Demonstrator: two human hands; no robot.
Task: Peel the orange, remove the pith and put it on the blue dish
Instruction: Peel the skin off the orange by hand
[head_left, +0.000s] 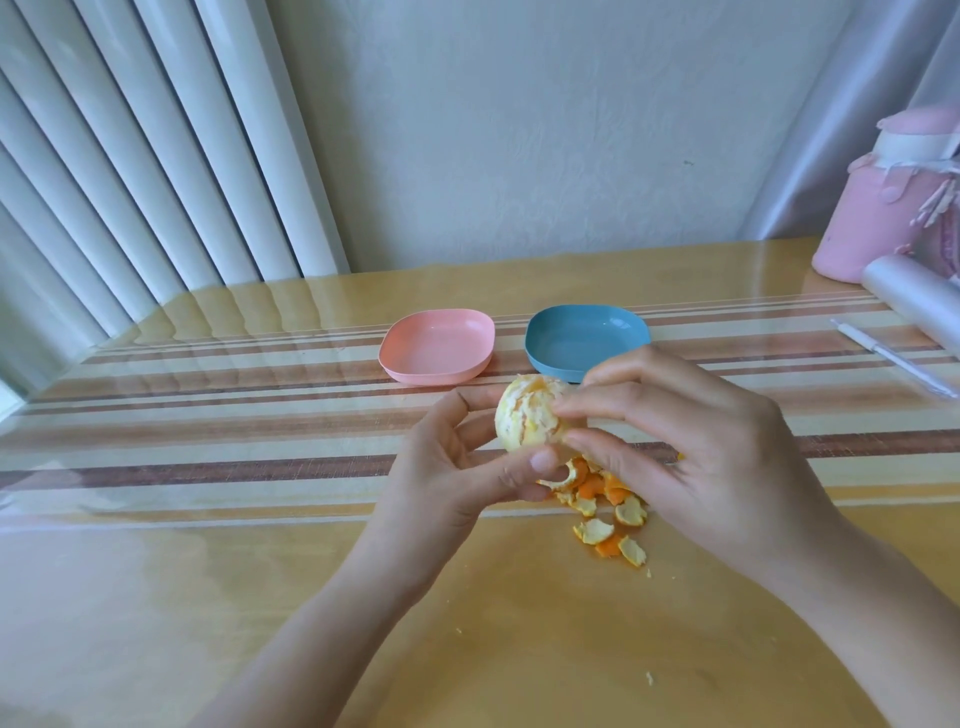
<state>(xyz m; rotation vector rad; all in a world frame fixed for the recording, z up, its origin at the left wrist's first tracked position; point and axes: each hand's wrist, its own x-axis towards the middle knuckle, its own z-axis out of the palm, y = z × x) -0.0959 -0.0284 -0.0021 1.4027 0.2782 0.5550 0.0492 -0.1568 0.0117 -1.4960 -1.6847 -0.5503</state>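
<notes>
A peeled orange (527, 413), pale with white pith over most of its surface, is held above the table in both hands. My left hand (457, 467) grips it from the left and below, thumb curled under it. My right hand (696, 441) pinches at its right side with curled fingertips. The blue dish (582, 335) stands just behind the hands, with nothing in it. Several pieces of orange peel (605, 512) lie on the table beneath the hands.
A pink dish (436, 343) with nothing in it sits left of the blue one. At the far right stand a pink bottle (883, 208), a clear plastic roll (914, 293) and a white pen (893, 358). The wooden table (208, 571) has a glossy clear cover.
</notes>
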